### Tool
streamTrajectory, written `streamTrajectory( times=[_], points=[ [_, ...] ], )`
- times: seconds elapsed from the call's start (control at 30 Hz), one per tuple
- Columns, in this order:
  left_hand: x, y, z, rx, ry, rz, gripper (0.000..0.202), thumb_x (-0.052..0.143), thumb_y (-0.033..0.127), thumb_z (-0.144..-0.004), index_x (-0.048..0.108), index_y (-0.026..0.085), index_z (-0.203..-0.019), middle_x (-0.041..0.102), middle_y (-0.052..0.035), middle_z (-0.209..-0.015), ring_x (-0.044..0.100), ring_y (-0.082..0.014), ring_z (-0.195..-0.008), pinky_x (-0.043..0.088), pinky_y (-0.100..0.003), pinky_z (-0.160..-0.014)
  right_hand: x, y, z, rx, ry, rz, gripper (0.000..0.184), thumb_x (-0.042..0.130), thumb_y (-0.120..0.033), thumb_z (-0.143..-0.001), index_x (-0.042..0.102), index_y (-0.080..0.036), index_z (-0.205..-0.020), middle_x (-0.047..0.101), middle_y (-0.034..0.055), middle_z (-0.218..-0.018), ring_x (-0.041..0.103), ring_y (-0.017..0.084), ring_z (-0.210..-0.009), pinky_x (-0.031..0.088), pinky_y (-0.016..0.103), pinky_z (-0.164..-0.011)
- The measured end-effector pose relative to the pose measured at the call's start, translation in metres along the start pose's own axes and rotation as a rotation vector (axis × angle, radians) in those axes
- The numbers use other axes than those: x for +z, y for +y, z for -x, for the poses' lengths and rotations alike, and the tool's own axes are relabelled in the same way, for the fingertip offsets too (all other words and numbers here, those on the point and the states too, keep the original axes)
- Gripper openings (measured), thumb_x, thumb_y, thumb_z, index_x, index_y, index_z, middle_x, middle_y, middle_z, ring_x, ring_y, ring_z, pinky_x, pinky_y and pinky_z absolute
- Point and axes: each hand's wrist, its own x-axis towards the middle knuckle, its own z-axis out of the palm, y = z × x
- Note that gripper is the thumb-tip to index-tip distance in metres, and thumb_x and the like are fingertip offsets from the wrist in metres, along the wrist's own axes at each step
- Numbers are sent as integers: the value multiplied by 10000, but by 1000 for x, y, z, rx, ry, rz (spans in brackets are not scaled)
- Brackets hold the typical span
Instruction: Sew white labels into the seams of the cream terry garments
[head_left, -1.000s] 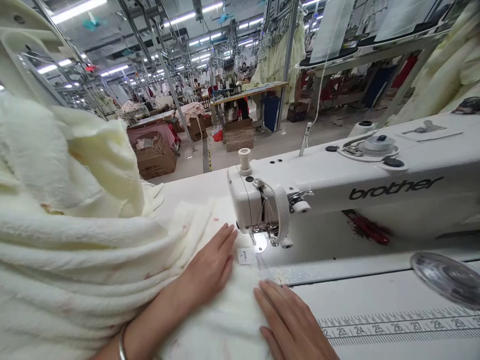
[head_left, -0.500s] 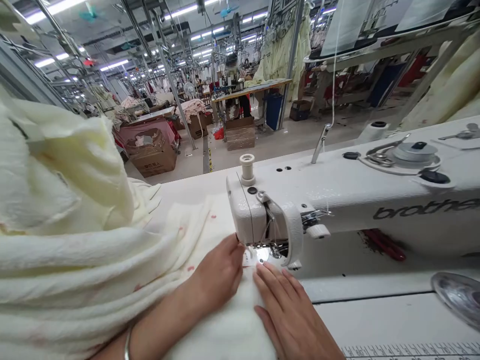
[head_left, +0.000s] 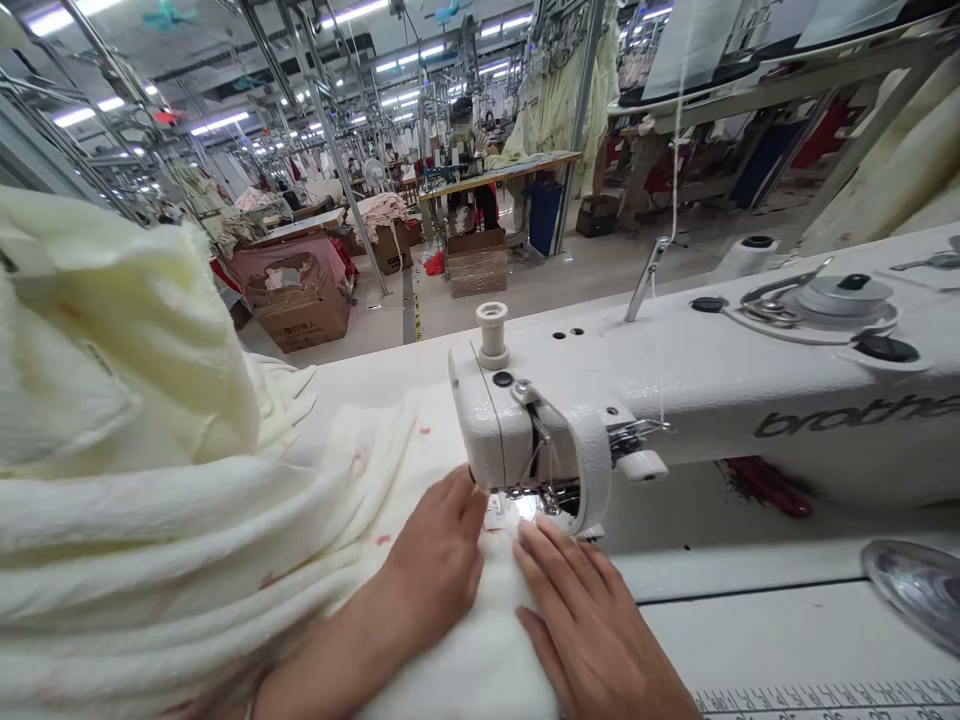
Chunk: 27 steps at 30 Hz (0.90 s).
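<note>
Cream plush fabric (head_left: 480,655) with small pink marks lies under the head of a white sewing machine (head_left: 517,430). My left hand (head_left: 439,545) is closed on the fabric just left of the presser foot, its fingertips partly hidden by the machine head. Beside those fingers a small white label (head_left: 494,512) with reddish print shows on the fabric. My right hand (head_left: 574,600) lies flat on the fabric's right edge, fingers stretched out, with the tips close in front of the lit needle area. The needle itself cannot be made out.
A large heap of the same fabric (head_left: 135,400) covers the left side of the table. A thread guide (head_left: 646,280) and bobbin winder (head_left: 847,300) sit on the machine. A ruler strip (head_left: 832,698) runs along the front right. Cardboard boxes (head_left: 304,315) stand on the floor beyond.
Both hands keep their places by the presser foot, with only slight shifts. The right hand lies a little farther right, and the label shows more plainly. The view has shifted slightly.
</note>
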Motion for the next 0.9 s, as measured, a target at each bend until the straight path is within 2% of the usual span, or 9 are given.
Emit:
streamTrajectory(
  times=[0.1, 0.2, 0.6, 0.9],
  points=[
    [3, 5, 18, 128, -56, 30, 560, 393, 8, -740, 385, 72, -1296, 470, -195, -1330, 409, -282, -1290, 436, -461, -1036, -1, 3, 2, -14, 12, -4, 333, 345, -177, -955, 593, -72, -1150, 589, 120, -1196, 527, 240, -1110, 334, 398, -977],
    [10, 1, 26, 178, -83, 1, 603, 391, 9, -763, 324, 62, -1359, 434, -198, -1387, 339, -289, -1350, 410, -468, -1070, 1, 4, 2, -10, 12, -15, 337, 343, -182, -957, 590, -74, -1159, 595, 119, -1185, 528, 235, -1105, 327, 399, -980],
    [21, -7, 25, 169, 5, 18, 592, 386, 3, -744, 351, 23, -1334, 444, -226, -1360, 347, -303, -1342, 407, -482, -1072, 10, 3, -5, 33, 15, -62, 351, 334, -178, -938, 585, -75, -1162, 604, 106, -1161, 523, 234, -1055, 334, 386, -943],
    [20, -6, 23, 168, -2, 28, 631, 366, -8, -728, 314, 39, -1355, 429, -214, -1377, 322, -298, -1355, 398, -494, -1074, 10, 2, -5, 34, 12, -46, 356, 346, -175, -937, 570, -66, -1192, 599, 111, -1171, 520, 235, -1069, 321, 385, -953]
  ],
)
